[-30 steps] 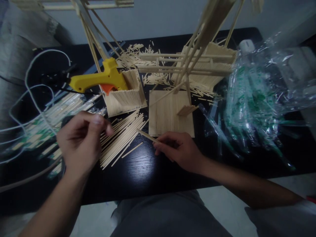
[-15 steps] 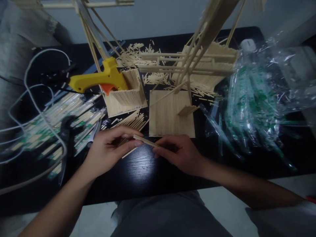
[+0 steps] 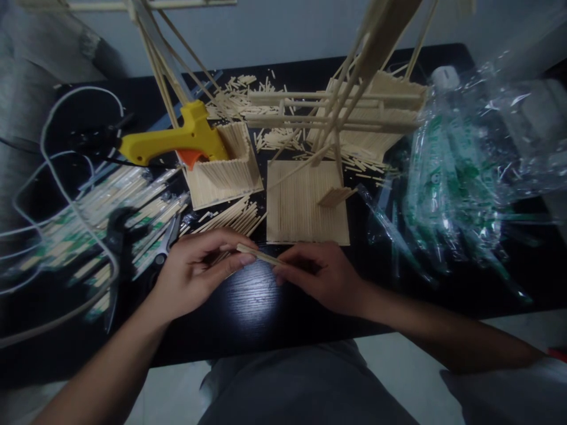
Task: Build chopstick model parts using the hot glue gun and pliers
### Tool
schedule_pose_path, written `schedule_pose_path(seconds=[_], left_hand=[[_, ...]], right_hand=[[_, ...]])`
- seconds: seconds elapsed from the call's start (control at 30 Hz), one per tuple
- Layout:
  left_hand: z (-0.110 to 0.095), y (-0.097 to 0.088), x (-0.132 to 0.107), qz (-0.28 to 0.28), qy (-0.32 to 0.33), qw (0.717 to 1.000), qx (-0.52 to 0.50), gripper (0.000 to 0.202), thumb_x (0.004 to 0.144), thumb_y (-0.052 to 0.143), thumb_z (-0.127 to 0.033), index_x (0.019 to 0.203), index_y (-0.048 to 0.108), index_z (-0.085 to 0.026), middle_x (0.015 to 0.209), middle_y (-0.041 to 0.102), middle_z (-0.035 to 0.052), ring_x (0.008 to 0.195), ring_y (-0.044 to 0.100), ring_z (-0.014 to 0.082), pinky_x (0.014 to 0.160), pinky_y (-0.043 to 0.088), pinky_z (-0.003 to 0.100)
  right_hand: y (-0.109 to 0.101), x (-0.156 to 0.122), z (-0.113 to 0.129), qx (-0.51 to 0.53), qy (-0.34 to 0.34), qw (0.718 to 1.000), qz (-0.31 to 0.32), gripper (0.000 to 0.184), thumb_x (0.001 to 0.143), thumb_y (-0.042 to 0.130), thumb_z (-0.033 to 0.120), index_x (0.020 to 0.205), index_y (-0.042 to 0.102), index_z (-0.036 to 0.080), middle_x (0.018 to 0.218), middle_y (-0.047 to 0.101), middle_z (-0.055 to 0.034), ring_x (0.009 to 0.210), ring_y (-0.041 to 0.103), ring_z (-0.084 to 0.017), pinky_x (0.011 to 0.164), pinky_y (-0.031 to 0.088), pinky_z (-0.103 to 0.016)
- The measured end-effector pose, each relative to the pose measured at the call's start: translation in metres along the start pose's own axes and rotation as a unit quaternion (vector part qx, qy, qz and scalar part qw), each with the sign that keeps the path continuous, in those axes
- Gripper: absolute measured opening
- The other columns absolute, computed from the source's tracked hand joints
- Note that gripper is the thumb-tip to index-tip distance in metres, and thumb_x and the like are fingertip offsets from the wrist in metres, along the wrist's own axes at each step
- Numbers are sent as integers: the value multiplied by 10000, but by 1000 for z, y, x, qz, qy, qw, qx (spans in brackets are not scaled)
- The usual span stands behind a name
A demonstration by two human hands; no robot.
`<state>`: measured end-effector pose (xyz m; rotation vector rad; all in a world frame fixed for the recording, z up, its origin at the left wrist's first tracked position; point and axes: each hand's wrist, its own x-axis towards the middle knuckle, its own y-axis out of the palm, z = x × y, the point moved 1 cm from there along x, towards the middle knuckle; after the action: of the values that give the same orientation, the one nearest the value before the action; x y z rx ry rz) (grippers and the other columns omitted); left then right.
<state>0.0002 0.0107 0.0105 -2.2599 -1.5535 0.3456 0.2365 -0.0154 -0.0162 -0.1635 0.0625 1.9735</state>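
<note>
My left hand (image 3: 201,268) pinches one end of a short bundle of wooden sticks (image 3: 260,255), thumb below and fingers above. The other end is held by my right hand (image 3: 316,271), its thumb and fingers closed. How many sticks lie in the bundle I cannot tell. Just beyond my hands lies a flat square panel (image 3: 292,206) of sticks set side by side, with a small stick piece (image 3: 334,196) standing on its right part. Loose wooden sticks (image 3: 239,218) are spread behind my left hand.
A yellow glue gun (image 3: 177,139) rests on a stick-built box (image 3: 225,177). Packed sticks (image 3: 115,206), a white cable (image 3: 48,130) and scissors (image 3: 166,245) lie left. Plastic wrappers (image 3: 452,183) cover the right. A tall stick frame (image 3: 349,100) rises at the back, among short offcuts (image 3: 248,97).
Both hands stay nearly in place with the bundle between them. Its left end sits very slightly further left, and the whole view has shifted a little.
</note>
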Motion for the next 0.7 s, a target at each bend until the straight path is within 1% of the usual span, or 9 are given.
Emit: schedule_pose_path(seconds=[0.17, 0.37, 0.43, 0.5, 0.57, 0.63, 0.7], left_hand=[[2, 0, -1, 2, -3, 1000, -1, 100, 889, 776, -214, 960, 821, -268, 876, 810, 27, 740, 736, 149, 689, 591, 237], [0, 1, 0, -7, -25, 1000, -11, 74, 862, 790, -237, 923, 830, -253, 814, 801, 33, 666, 710, 152, 635, 582, 243], [-1, 2, 1, -14, -37, 999, -16, 61, 853, 801, -250, 905, 831, -244, 792, 798, 30, 643, 703, 150, 616, 575, 238], [-1, 3, 1, -23, -48, 998, -26, 53, 844, 820, -282, 872, 829, -238, 761, 792, 24, 621, 697, 148, 598, 571, 236], [0, 4, 0, -43, -52, 997, -34, 81, 824, 851, -309, 863, 828, -242, 752, 790, 19, 624, 701, 149, 604, 581, 239], [2, 4, 0, -73, -43, 996, -34, 143, 799, 881, -303, 924, 830, -254, 805, 799, 17, 680, 720, 154, 654, 604, 248], [3, 3, 0, -106, -8, 994, -25, 228, 782, 900, -268, 998, 826, -262, 884, 806, 22, 766, 738, 165, 726, 621, 272]], right_hand=[[0, 0, 0, -2, -5, 1000, 0, 197, 943, 762, 375, 866, 802, 198, 730, 788, 7, 643, 708, -109, 618, 533, -206], [0, 0, 1, 17, 19, 1000, 7, 240, 935, 763, 424, 861, 796, 198, 726, 785, 0, 657, 721, -120, 636, 558, -217], [0, 1, 2, 36, 33, 999, 12, 260, 933, 763, 441, 866, 792, 191, 724, 783, -6, 630, 706, -115, 604, 550, -211], [0, 1, 2, 63, 51, 997, 18, 262, 926, 769, 439, 865, 788, 184, 711, 775, -6, 551, 652, -94, 519, 501, -193], [1, 3, 2, 90, 70, 993, 26, 260, 915, 781, 431, 853, 784, 178, 697, 767, -4, 472, 567, -69, 435, 417, -179], [1, 4, 2, 118, 85, 989, 32, 273, 899, 796, 436, 838, 777, 170, 686, 759, -4, 434, 498, -52, 394, 353, -175], [1, 4, 1, 143, 98, 984, 36, 279, 894, 802, 434, 835, 772, 162, 678, 752, -4, 426, 464, -44, 384, 324, -171]])
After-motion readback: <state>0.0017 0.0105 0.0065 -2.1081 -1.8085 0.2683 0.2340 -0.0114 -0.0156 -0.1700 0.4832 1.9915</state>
